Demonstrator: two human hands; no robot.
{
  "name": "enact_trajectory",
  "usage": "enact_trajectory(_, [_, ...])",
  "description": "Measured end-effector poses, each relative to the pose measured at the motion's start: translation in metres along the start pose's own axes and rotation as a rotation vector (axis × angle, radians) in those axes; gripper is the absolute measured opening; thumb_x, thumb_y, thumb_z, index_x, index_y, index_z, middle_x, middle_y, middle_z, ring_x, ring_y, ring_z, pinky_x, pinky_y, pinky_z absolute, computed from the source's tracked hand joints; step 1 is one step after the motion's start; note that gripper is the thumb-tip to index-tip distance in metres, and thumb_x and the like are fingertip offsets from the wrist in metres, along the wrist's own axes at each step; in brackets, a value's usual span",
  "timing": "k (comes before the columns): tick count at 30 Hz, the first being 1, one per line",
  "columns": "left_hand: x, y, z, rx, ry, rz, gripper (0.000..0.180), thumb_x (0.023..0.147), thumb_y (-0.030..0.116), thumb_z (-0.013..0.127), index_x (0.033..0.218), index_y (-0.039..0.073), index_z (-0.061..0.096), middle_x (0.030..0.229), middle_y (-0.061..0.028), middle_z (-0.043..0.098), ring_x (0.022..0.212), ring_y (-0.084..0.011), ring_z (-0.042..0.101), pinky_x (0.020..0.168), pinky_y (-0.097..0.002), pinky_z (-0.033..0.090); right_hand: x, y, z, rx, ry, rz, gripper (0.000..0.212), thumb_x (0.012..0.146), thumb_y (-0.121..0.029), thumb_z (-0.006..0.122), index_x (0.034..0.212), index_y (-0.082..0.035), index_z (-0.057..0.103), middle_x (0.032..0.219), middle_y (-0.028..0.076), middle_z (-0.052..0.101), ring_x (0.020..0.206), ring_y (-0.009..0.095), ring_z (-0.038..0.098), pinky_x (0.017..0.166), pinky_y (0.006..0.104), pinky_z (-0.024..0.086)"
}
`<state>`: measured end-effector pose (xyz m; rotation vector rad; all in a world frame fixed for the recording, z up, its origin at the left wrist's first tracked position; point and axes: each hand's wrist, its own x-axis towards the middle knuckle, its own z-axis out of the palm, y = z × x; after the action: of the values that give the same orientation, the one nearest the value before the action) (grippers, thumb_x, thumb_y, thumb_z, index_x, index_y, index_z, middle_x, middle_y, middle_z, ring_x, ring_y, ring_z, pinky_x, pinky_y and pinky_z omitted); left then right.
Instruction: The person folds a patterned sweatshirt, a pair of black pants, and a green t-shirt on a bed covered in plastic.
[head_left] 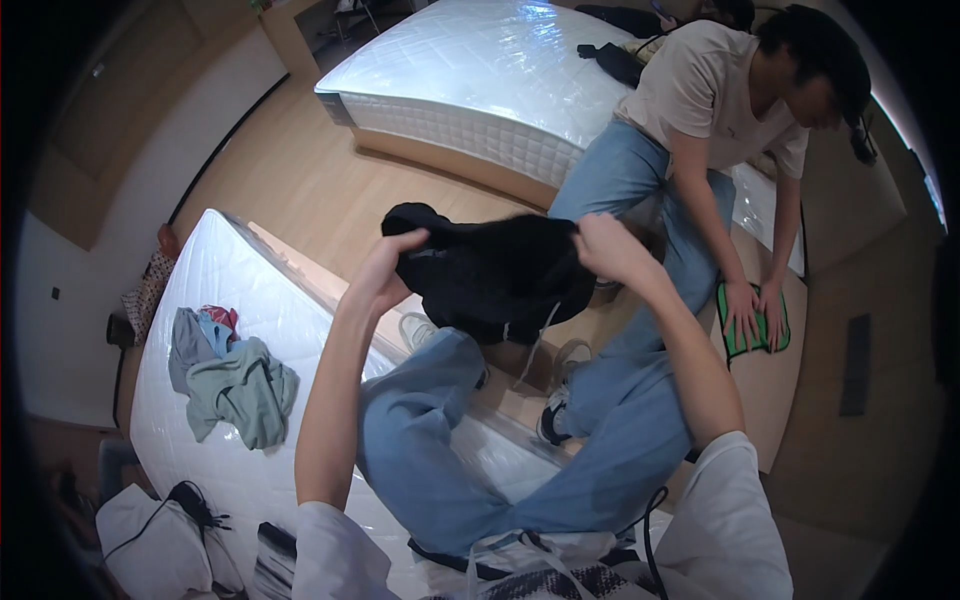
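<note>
A black garment [500, 275] hangs stretched between my two hands, above my knees. A pale drawstring dangles from its lower right part; folds hide what kind of garment it is. My left hand [380, 272] grips its left edge with the thumb on top. At its upper right edge, my right hand [612, 250] is closed on the cloth. I sit on a plastic-wrapped mattress [330, 400]. Away to my left, a crumpled heap of clothes [240, 390] in grey-green, blue and red lies on that mattress.
To the right, another person [715, 110] presses both hands on a green cloth [752, 320] with black edging, on a wooden surface [765, 410]. A second wrapped mattress [470, 70] stands ahead. A white bag [155, 540] with a black cable sits at lower left.
</note>
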<state>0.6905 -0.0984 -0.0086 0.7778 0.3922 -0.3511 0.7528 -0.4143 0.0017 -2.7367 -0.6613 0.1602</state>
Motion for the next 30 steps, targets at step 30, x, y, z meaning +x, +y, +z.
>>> enact_trajectory(30, [-0.050, -0.001, 0.002, 0.974, -0.318, 0.539, 0.032, 0.070, 0.002, 0.041, 0.097, 0.005, 0.059, 0.103, -0.0072, 0.048, 0.102, -0.0170, 0.047, 0.094, -0.0274, 0.036, -0.033, 0.032, -0.076, 0.376, -0.351, -0.366, 0.025, 0.080, -0.006, 0.069, 0.104, -0.001, 0.063, 0.100, 0.007, 0.065, 0.094, 0.015, 0.060, 0.085, 0.0273, 0.045])
